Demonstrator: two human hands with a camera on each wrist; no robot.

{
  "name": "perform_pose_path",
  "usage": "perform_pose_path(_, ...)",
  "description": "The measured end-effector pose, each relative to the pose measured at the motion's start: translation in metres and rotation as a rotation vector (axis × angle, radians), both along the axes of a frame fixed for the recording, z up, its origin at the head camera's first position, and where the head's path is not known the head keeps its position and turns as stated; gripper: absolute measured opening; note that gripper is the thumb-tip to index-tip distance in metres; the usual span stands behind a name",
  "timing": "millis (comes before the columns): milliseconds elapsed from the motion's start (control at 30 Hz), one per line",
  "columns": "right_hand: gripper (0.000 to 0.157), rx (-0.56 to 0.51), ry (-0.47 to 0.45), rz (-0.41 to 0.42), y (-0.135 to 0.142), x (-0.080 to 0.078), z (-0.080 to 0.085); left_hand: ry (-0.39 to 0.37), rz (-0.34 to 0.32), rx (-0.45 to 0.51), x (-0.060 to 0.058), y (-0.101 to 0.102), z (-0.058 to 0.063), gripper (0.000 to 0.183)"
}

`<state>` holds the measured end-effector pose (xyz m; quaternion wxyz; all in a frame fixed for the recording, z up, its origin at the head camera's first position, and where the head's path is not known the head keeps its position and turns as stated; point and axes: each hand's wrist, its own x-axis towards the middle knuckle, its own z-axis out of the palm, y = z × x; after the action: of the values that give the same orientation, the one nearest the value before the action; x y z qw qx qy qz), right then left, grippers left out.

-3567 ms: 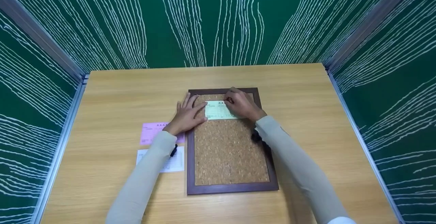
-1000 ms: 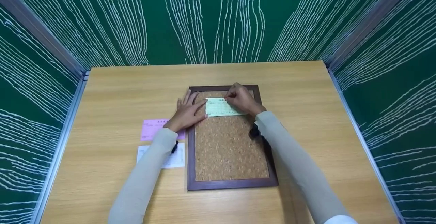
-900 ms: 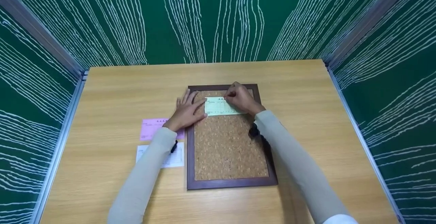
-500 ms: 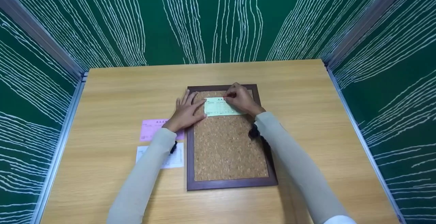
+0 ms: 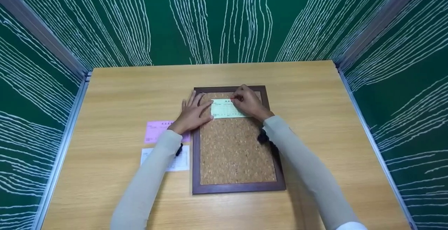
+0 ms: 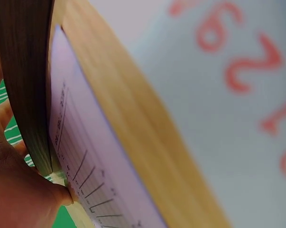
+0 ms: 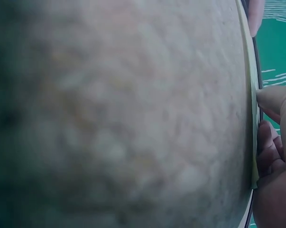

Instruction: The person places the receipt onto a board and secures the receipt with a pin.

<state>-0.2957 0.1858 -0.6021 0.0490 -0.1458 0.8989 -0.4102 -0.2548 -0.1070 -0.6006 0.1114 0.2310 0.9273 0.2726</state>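
A framed cork board with a dark brown rim lies on the table, taller than wide. Near its top, a pale green printed slip lies flat on the cork. My left hand is spread over the board's upper left, with thumb and index fingertip at the slip's left edge. At the slip's upper edge, my right hand pinches a small red push pin, mostly hidden by the fingers. This hand covers the slip's right part. In the right wrist view, the thumb and fingers meet close to the slip's edge.
A pink slip and a white slip lie left of the board, partly under my left forearm. The wooden table is bounded by green walls with white wavy lines at the back and sides.
Since the earliest frame, the right fingertips have shifted slightly and the red pin now shows between them. The left hand and the green slip stay in place on the board.
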Motion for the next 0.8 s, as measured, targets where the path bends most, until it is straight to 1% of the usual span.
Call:
perform_pose_path(167,0.014,0.002,0.019,0.008,0.001,0.003,0.002,-0.002,-0.002,0.000,-0.001,0.001,0.000,0.075)
perform_pose_path(433,0.018,-0.074,0.084,-0.023,0.010,0.011,0.008,0.022,-0.011,0.020,0.000,0.000,-0.002,0.073)
perform_pose_path(667,0.026,-0.111,0.088,-0.002,0.024,0.021,0.018,0.009,-0.007,0.012,-0.001,-0.001,-0.001,0.074)
perform_pose_path(800,0.032,-0.100,0.072,0.002,0.030,0.028,0.022,0.006,-0.005,0.017,0.000,-0.002,-0.001,0.074)
